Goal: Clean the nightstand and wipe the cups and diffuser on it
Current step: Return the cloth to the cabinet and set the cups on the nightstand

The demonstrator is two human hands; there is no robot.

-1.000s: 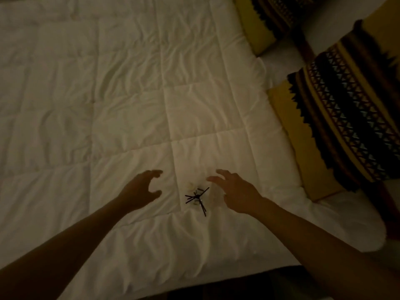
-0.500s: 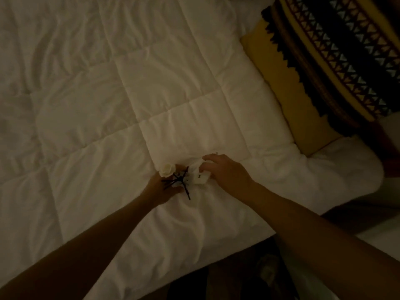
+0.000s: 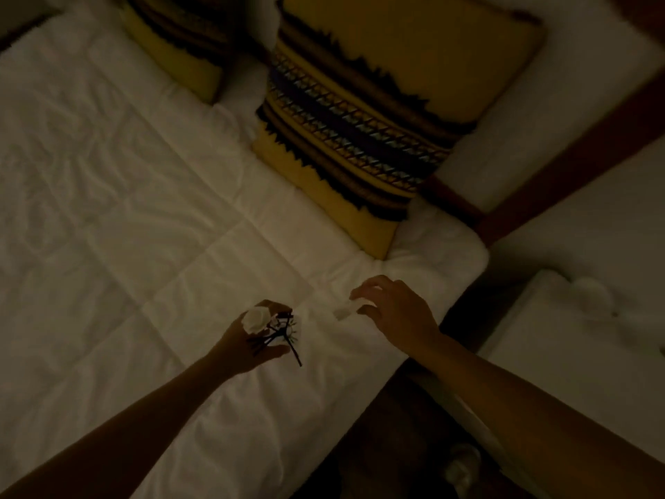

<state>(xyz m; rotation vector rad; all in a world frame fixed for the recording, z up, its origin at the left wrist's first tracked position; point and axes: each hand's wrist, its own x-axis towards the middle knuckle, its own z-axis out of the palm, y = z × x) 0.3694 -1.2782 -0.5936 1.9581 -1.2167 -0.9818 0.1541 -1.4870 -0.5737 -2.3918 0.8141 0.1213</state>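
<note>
The room is dim. My left hand point(image 3: 252, 342) holds the diffuser point(image 3: 282, 327), a small clear bottle with dark reed sticks fanning out, together with a crumpled white tissue point(image 3: 255, 318), just above the white duvet point(image 3: 126, 228). My right hand point(image 3: 399, 311) hovers to its right over the bed's corner, its fingertips on a small clear object point(image 3: 345, 311) whose kind I cannot make out. The white nightstand point(image 3: 575, 354) stands at the right edge, with a pale round thing point(image 3: 590, 295) on its far part. No cups can be made out.
Two yellow cushions with dark patterned bands point(image 3: 360, 131) lean at the head of the bed. A dark wooden headboard point(image 3: 561, 167) runs diagonally at the right. A dark floor gap point(image 3: 396, 444) separates bed and nightstand; a pale shoe-like shape point(image 3: 460, 466) lies there.
Both hands were open around the diffuser on the duvet; the left hand has since taken it up with the tissue. The right hand drew away rightward with a small clear object. The view swung right.
</note>
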